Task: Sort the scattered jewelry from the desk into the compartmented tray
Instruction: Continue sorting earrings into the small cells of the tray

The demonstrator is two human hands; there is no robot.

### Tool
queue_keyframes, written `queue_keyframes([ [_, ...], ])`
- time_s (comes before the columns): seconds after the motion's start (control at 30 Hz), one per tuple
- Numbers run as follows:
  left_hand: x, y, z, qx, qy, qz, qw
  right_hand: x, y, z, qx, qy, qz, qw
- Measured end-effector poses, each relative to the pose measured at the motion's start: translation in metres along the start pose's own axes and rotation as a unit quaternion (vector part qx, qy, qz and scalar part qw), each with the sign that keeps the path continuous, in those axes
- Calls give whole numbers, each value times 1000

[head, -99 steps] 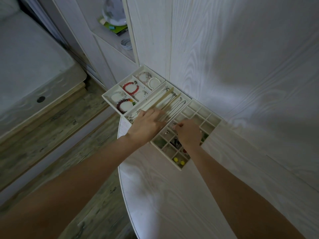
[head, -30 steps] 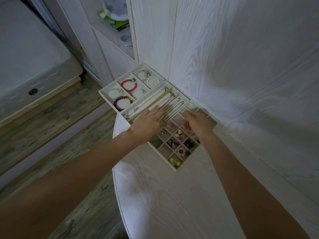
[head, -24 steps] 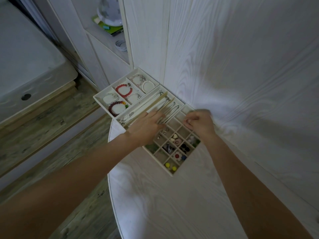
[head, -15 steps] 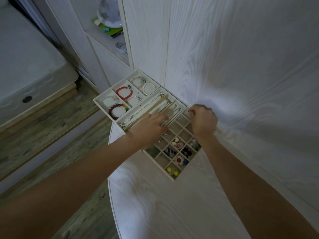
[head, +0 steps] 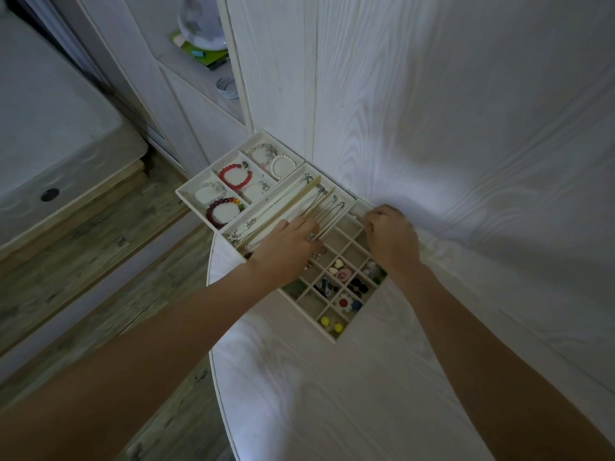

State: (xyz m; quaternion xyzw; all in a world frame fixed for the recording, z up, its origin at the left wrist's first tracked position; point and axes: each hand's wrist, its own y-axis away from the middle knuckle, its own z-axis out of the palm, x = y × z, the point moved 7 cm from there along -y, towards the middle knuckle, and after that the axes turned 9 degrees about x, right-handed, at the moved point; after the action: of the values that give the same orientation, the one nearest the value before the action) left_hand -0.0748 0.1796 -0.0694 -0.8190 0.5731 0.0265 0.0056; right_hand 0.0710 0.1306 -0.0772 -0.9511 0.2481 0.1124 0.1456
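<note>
A cream compartmented tray (head: 182, 192) sits at the desk's far left corner against the wall. Its left section holds bracelets, among them a red bracelet (head: 234, 176) and a white bead bracelet (head: 283, 165). Thin necklaces (head: 283, 207) lie in the long middle slots. The small grid holds earrings, such as a yellow pair (head: 331, 322) and a red-and-white flower (head: 344, 301). My left hand (head: 286, 249) rests flat on the tray with fingers straight, where the necklace slots meet the grid. My right hand (head: 391, 237) is curled at the grid's far corner, pinching a small silvery piece, mostly hidden.
The white wood-grain desk (head: 332, 394) has a rounded left edge with floorboards (head: 83, 277) below. A white wall panel (head: 466, 128) rises right behind the tray. A shelf at the back holds a round pale object (head: 199, 21) and a coiled cable (head: 228, 93).
My right hand moved from the middle of the earring grid to its far corner by the wall. My left hand stayed flat on the tray. The view shifted slightly.
</note>
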Motion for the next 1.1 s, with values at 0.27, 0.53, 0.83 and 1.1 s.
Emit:
queue_keyframes([
  [0.27,-1,1,3,2,1,1,1000,1,2,7,-36,-25,27,999],
  [0.53,-2,-1,3,2,6,3,1000,-3,-1,7,-65,89,51,993],
  [0.83,-7,-4,5,-7,0,-11,1000,-7,-4,10,-90,125,8,988],
  [1.1,-8,-2,6,-13,-1,-13,1000,-9,-9,19,-89,158,12,983],
])
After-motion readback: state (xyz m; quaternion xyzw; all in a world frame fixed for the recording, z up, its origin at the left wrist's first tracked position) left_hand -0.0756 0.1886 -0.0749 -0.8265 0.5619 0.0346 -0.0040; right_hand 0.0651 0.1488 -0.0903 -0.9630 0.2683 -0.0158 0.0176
